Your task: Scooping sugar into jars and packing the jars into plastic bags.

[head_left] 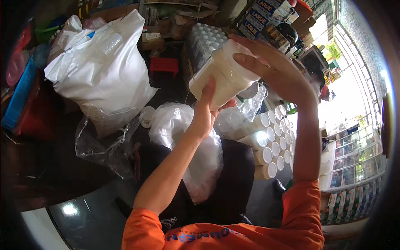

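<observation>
While the bare left hand [206, 107] is supporting a tilted, translucent plastic jar [218, 79] with pale contents at the upper centre of the frame, the bare right hand [277, 64] is curving over its white upper end [233, 51]. The left thumb is pressing along the jar's near side, the other fingers reaching beneath; the right thumb is resting against that end, its fingers stretching over the top. White-lidded cylindrical containers [263, 156] are sitting grouped right of centre, and a bulging white sack [106, 71] is standing at upper left.
</observation>
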Demonstrator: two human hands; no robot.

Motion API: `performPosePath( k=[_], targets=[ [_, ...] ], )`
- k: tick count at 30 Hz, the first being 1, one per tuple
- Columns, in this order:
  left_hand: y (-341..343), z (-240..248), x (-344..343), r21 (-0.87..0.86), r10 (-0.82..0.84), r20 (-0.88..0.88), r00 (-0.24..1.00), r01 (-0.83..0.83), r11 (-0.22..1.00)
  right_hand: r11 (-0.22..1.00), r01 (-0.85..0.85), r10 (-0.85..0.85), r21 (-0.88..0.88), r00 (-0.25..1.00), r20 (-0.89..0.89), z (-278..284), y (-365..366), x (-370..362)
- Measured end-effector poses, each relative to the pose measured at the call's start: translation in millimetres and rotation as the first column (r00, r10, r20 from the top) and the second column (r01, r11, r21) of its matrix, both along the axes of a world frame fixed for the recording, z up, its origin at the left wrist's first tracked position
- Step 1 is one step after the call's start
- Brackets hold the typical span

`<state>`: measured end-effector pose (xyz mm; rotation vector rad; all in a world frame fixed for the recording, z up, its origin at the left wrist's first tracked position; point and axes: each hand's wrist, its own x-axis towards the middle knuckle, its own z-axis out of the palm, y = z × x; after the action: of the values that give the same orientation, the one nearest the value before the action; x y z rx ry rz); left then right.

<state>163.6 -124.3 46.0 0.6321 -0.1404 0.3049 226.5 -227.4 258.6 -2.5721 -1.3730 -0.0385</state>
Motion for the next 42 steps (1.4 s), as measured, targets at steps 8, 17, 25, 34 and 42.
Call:
performPosePath(
  k=[8, 17, 25, 34, 42],
  targets=[
    [-2.6, 12.2, -8.6, -0.122, -0.181, 0.022, 0.983, 0.182, 0.976, 0.938, -0.313, 0.267, 0.150, 0.927, 0.263, -26.3, 4.6, 12.4],
    [0.9, 4.1, 0.1, -0.099, -0.041, -0.012, 0.999, 0.040, 0.994, 0.954, 0.265, -0.279, 0.137, 0.956, 0.093, 23.5, -24.8, -10.9],
    [-8.1, 9.0, -6.6, -0.045, -0.127, -0.041, 0.991, 0.125, 0.991, 0.955, 0.297, -0.286, 0.024, 0.938, -0.197, 50.9, -30.0, 26.6],
    [-23.8, -7.5, -8.1, -0.073, -0.392, -0.088, 0.916, 0.387, 0.919, 0.897, -0.442, 0.413, -0.027, 0.814, 0.408, 0.2, -66.1, -8.1],
    [-47.4, -5.8, -23.8, 0.050, -0.604, -0.139, 0.785, 0.615, 0.787, 0.829, -0.543, 0.536, -0.135, 0.699, 0.474, -41.9, -126.0, -4.0]
  ],
)
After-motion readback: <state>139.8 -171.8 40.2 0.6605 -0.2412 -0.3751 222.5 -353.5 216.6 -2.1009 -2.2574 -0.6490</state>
